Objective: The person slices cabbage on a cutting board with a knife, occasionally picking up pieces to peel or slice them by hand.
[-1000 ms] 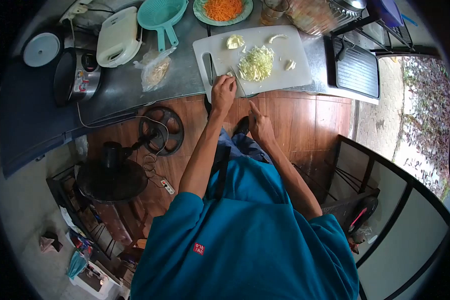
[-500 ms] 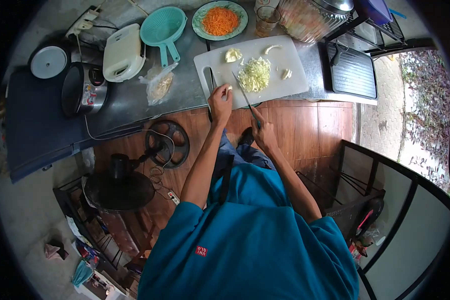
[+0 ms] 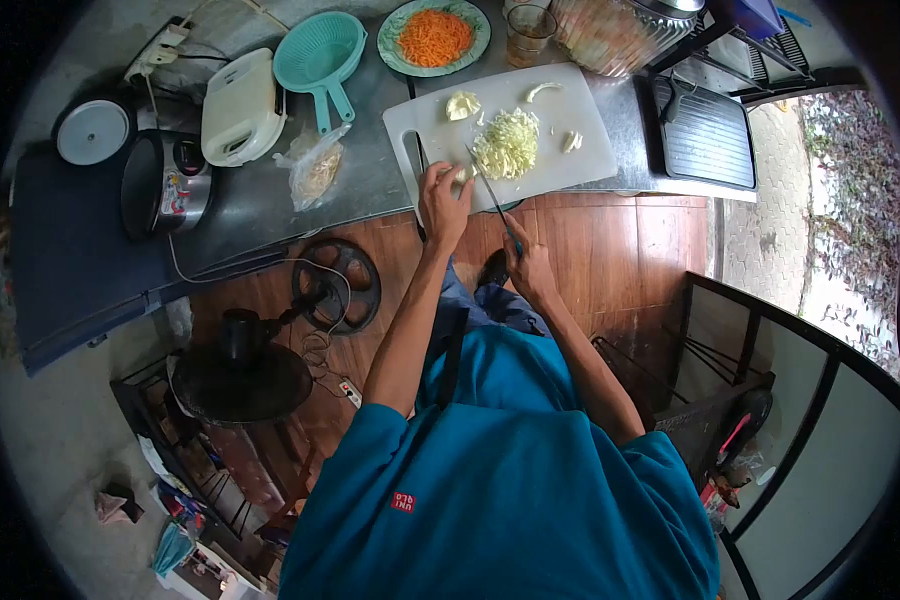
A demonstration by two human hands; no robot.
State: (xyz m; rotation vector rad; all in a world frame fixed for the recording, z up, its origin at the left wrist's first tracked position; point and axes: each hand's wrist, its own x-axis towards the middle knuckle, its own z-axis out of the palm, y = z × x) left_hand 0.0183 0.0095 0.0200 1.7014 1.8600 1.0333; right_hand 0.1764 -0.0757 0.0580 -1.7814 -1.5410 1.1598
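Note:
My right hand [image 3: 530, 268] is wrapped round the dark handle of a knife [image 3: 490, 189], whose blade slants up and left over the near edge of a white cutting board [image 3: 578, 120]. My left hand [image 3: 444, 208] is at the board's lower left, fingers curled over a small pale piece of cabbage [image 3: 460, 176] close beside the blade. A heap of shredded cabbage [image 3: 507, 145] lies mid-board. Behind it sits a larger cabbage chunk [image 3: 462, 105], with a curved strip [image 3: 543, 91] and small scraps [image 3: 572, 141] to the right.
At the back stand a plate of shredded carrot [image 3: 435, 40], a glass [image 3: 530, 38] and a large jar [image 3: 615, 35]. Leftward are a green colander [image 3: 320, 55], a plastic bag [image 3: 317, 172] and a white sandwich maker [image 3: 242, 110]. A grill pan [image 3: 705, 135] lies at the right.
My left hand has shifted slightly, its fingers spreading more over the cabbage piece by the blade. The knife stays nearly in place. The whole view has tilted slightly.

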